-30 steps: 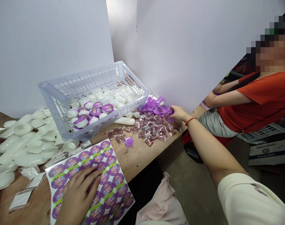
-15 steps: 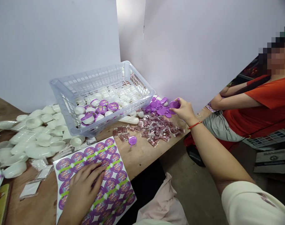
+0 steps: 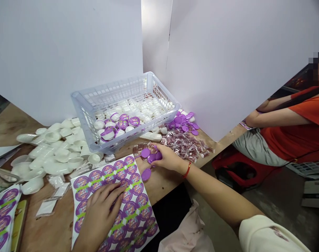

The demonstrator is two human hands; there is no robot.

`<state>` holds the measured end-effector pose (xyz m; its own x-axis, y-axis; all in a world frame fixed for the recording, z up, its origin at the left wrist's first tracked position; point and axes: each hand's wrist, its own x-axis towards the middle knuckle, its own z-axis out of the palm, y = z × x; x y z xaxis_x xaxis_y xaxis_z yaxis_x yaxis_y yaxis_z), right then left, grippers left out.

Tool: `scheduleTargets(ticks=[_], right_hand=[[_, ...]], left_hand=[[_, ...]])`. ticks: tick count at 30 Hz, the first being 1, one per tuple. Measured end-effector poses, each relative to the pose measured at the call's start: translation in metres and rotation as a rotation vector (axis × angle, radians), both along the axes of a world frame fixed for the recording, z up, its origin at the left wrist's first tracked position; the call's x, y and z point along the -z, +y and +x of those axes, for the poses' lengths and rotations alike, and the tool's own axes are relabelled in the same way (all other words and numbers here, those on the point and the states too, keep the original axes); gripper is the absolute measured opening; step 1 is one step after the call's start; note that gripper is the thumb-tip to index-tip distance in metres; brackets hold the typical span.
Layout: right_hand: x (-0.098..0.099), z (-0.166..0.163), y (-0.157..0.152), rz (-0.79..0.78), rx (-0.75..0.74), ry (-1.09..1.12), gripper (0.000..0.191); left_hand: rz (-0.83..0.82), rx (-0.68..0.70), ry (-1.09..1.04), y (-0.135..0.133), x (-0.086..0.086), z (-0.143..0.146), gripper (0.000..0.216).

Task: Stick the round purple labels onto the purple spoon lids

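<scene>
My left hand (image 3: pixel 101 206) lies spread on a sheet of round purple stickers (image 3: pixel 145 213) with green bands, pressing it against the table. My right hand (image 3: pixel 168 157) is just beyond the sheet's right corner, its thumb and fingers closed around several purple round plastic pieces (image 3: pixel 152 157) with short stems. One more purple piece (image 3: pixel 146 174) lies on the wood below them, beside the sheet. Small clear packets with dark red contents (image 3: pixel 187 143) are heaped to the right of that hand.
A pale plastic basket (image 3: pixel 83 122) holds white containers, some with purple tops. White plastic cups (image 3: pixel 57 154) pile up on the left, near small white packets (image 3: pixel 46 206). More purple pieces (image 3: pixel 184 120) lie by the basket. A person in orange (image 3: pixel 293 133) sits at the right.
My right hand has come left and nearer from the purple pile, bringing purple pieces beside the sticker sheet. My left hand stays on the sheet. The view has shifted slightly.
</scene>
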<state>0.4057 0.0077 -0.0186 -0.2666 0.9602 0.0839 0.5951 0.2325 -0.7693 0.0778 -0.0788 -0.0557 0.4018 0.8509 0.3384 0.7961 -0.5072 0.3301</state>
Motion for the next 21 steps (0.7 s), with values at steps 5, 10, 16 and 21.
scheduleTargets(ticks=[5,10,16,21], right_hand=[[-0.011,0.028,0.014,0.033,-0.034,-0.096,0.068],[-0.024,0.090,0.044,0.098,0.283,-0.323,0.042],[-0.014,0.115,0.039,0.054,0.293,-0.524,0.027],[-0.014,0.121,0.035,0.059,0.406,-0.556,0.025]], left_hand=[[0.010,0.003,0.007,0.000,0.001,0.000,0.031],[0.021,-0.005,0.006,0.000,0.002,0.001,0.029],[0.031,0.005,-0.005,0.001,0.002,0.001,0.030],[0.021,-0.009,0.010,0.001,0.002,0.001,0.030]])
